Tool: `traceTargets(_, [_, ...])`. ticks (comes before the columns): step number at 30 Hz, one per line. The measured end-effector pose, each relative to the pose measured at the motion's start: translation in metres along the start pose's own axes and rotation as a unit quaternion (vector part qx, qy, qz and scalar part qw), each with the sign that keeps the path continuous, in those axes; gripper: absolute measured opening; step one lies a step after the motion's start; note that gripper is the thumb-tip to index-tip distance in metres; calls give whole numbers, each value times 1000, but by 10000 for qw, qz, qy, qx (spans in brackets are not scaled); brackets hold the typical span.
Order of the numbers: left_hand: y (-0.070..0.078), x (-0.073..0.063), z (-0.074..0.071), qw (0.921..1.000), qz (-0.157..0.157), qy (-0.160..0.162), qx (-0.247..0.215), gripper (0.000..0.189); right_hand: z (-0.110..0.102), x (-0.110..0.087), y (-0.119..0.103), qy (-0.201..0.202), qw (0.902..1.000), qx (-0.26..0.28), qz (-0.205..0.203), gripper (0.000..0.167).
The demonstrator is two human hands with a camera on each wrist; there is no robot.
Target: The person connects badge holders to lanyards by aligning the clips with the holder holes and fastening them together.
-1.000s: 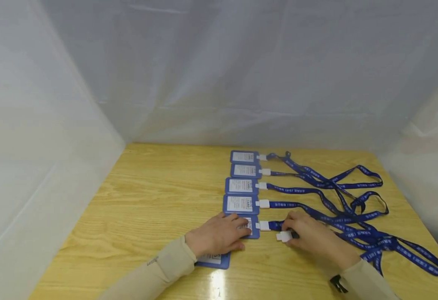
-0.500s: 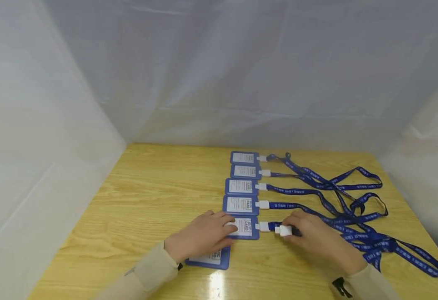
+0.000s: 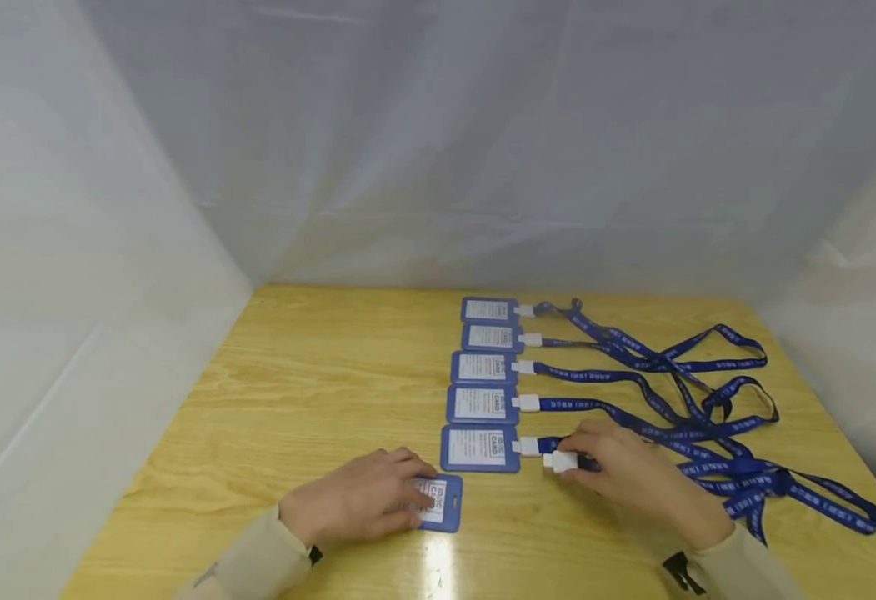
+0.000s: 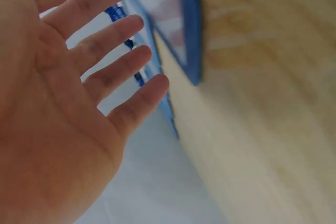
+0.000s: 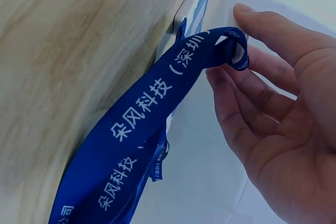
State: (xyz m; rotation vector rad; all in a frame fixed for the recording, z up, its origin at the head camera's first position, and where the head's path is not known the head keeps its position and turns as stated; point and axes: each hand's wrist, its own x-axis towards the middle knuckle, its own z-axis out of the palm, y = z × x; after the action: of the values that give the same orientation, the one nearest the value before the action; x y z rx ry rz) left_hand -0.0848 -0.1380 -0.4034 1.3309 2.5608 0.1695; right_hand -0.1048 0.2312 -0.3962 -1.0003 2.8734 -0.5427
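Observation:
In the head view my left hand (image 3: 358,498) is over a loose blue badge holder (image 3: 450,507) with a white card, covering its left part. The left wrist view shows that hand's fingers (image 4: 113,22) spread and nearly straight, just beside the badge holder (image 4: 190,35). My right hand (image 3: 621,473) pinches a blue lanyard (image 5: 139,103) near its white clip (image 3: 563,462), which points left, close to the table. White lettering runs along the strap in the right wrist view. The thumb and fingertips meet at a curled fold of the strap.
Several badge holders (image 3: 480,447) lie in a column, each joined by a white clip to a blue lanyard (image 3: 588,375). Their straps cross and tangle across the right of the wooden table (image 3: 317,367). White sheeting (image 3: 483,150) stands behind and at both sides.
My left hand has moved from the lowest badge holder in the column down and left to the loose one. My right hand, holding the lanyard, has shifted its clip slightly left and up.

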Motion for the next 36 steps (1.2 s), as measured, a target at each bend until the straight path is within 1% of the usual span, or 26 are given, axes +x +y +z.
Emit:
traceTargets(5, [-1,2,8,9994,275,88,167,37,1,-1,-2,-73,9999,97,-22,24])
traceTargets(8, [1,6,11,9987,357,129,353,39,1,-1,-3,-83,9999,130,-56,23])
traceTargets(12, [4,10,13,9977,405,124,536,44,1,0,-4,-127,9996,193,-163,24])
traceTargets(18, [10,16,15,9968,506,139,604,50,5,1,-7,-268,9991,222,-244,28])
traceTargets(23, [13,21,16,9970,570,-13,521,52,14,3,-9,-363,9983,215,-413,28])
traceTargets(28, [16,25,14,9957,692,-123,599,53,24,6,-12,-514,9971,353,-434,26])
traceTargets(32, [19,28,15,9949,706,-133,704,53,30,7,-13,-565,9959,540,-453,24])
traceTargets(36, [21,30,16,9945,725,-23,750,50,34,9,-15,-575,9953,643,-432,23])
